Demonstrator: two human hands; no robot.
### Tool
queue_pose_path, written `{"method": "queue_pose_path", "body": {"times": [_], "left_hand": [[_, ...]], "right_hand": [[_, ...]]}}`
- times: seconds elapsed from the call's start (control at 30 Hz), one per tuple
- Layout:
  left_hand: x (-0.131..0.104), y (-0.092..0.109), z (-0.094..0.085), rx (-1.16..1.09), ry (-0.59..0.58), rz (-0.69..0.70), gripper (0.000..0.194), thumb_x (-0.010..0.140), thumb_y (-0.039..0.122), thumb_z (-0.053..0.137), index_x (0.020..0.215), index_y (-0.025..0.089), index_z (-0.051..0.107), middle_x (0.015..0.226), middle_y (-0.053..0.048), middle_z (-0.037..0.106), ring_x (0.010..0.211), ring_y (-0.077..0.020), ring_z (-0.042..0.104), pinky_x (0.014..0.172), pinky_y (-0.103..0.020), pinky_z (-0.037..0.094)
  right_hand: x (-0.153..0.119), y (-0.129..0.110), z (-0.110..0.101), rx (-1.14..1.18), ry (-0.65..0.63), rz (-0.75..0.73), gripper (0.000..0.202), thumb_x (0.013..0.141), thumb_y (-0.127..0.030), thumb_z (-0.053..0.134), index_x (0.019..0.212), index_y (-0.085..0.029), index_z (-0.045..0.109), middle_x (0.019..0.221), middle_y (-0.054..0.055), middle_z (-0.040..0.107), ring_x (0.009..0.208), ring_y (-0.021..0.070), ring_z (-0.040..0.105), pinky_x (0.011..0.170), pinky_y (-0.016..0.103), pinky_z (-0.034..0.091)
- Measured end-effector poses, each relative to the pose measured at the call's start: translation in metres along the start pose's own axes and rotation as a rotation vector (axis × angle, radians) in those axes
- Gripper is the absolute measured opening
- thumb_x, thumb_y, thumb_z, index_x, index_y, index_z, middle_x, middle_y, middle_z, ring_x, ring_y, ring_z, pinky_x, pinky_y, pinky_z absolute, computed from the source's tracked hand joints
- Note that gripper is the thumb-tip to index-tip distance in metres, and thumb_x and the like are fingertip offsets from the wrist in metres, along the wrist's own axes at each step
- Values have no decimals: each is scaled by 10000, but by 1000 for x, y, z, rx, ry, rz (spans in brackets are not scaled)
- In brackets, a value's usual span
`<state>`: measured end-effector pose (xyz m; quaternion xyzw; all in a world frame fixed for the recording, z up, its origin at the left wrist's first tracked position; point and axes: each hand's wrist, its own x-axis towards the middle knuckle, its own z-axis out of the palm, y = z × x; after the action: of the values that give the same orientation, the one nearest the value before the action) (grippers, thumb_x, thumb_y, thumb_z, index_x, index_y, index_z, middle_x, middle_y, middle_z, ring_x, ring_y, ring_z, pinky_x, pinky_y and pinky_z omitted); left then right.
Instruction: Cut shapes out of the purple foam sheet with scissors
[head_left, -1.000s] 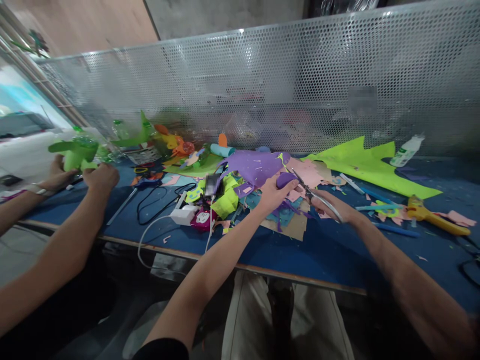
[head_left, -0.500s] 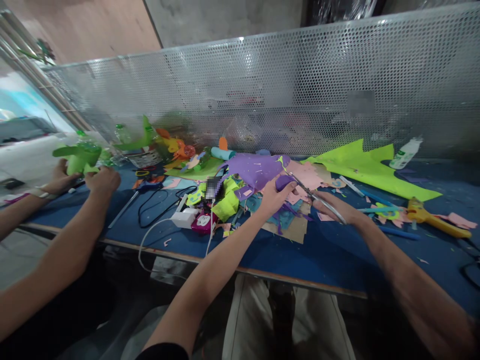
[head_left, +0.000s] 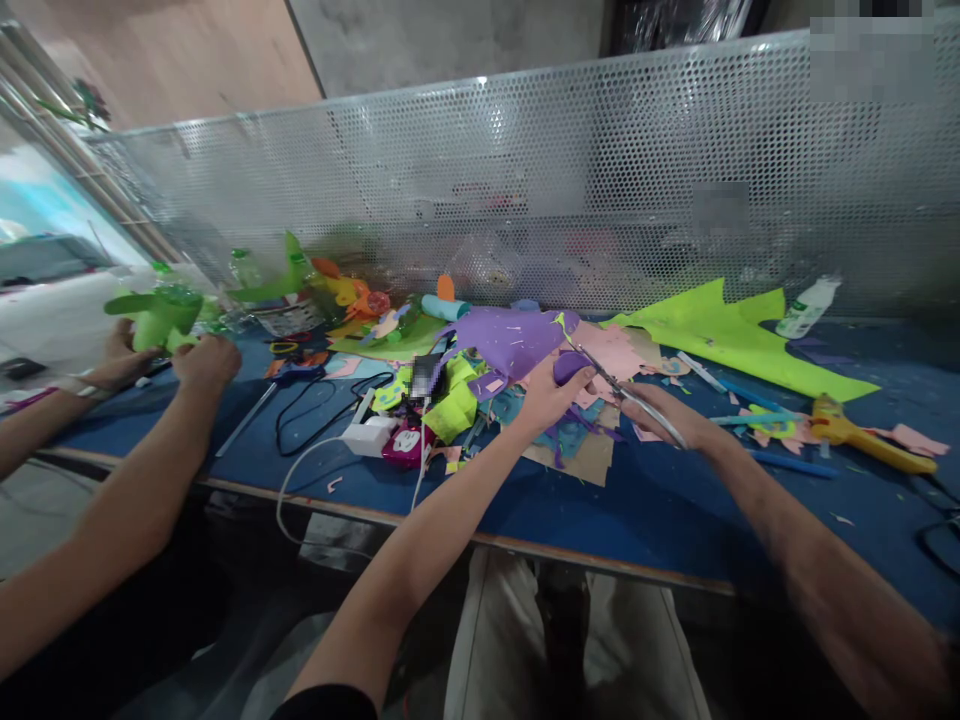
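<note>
Near the middle of the blue table, my left hand (head_left: 551,395) is closed on a small purple foam piece (head_left: 571,367). My right hand (head_left: 660,412) grips a pair of metal scissors (head_left: 652,408), whose blades point left and reach the edge of that piece. Whether the blades are cutting into it, I cannot tell. Just behind my left hand lies a larger purple foam sheet (head_left: 502,340) with a ragged edge. Under and around my hands are pink sheet scraps (head_left: 622,345), teal and purple cuttings, and a piece of brown cardboard (head_left: 596,465).
A co-worker's hands (head_left: 206,360) hold a green bottle craft (head_left: 161,315) at the left. A yellow glue gun (head_left: 870,437), a white bottle (head_left: 810,307) and a lime sheet (head_left: 727,335) lie to the right. A white charger (head_left: 367,437) with its cable sits left. A perforated metal panel (head_left: 525,180) stands behind.
Both hands keep nearly the same place, still holding the purple piece and the scissors. The purple piece and the scissors have shifted only very slightly. The co-worker's hands look unchanged.
</note>
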<state>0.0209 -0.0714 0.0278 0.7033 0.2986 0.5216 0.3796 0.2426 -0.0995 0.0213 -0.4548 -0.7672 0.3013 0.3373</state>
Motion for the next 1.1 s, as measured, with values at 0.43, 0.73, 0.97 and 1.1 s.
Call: {"method": "queue_pose_path", "body": {"times": [0.43, 0.73, 0.97, 1.1], "left_hand": [[3, -7, 1, -206, -7, -9, 336, 958, 484, 598, 901, 165, 689, 702, -34, 668, 654, -134, 591, 658, -270, 464], [4, -9, -3, -92, -36, -3, 361, 976, 506, 581, 985, 157, 673, 712, -19, 675, 583, -110, 540, 594, -257, 448], [2, -4, -2, 76, -98, 50, 405, 976, 536, 578, 897, 163, 714, 745, -65, 710, 687, -165, 621, 692, -300, 506], [2, -2, -3, 183, -109, 99, 387, 951, 537, 619, 895, 165, 711, 804, -62, 711, 793, -189, 658, 799, -320, 520]], "right_hand": [[6, 11, 1, -23, 194, -108, 363, 841, -510, 580, 643, -209, 538, 539, -39, 428, 490, 116, 392, 487, 263, 294], [10, 16, 8, 98, 191, -56, 267, 801, -473, 674, 794, -206, 657, 674, 1, 596, 572, 146, 517, 541, 272, 433], [13, 4, 23, 535, 375, -90, 227, 731, -404, 782, 834, -242, 661, 801, 15, 698, 563, 140, 563, 586, 310, 486], [13, 1, 25, 546, 418, -41, 271, 676, -388, 830, 799, -229, 649, 791, 13, 697, 598, 137, 569, 608, 300, 484]]}}
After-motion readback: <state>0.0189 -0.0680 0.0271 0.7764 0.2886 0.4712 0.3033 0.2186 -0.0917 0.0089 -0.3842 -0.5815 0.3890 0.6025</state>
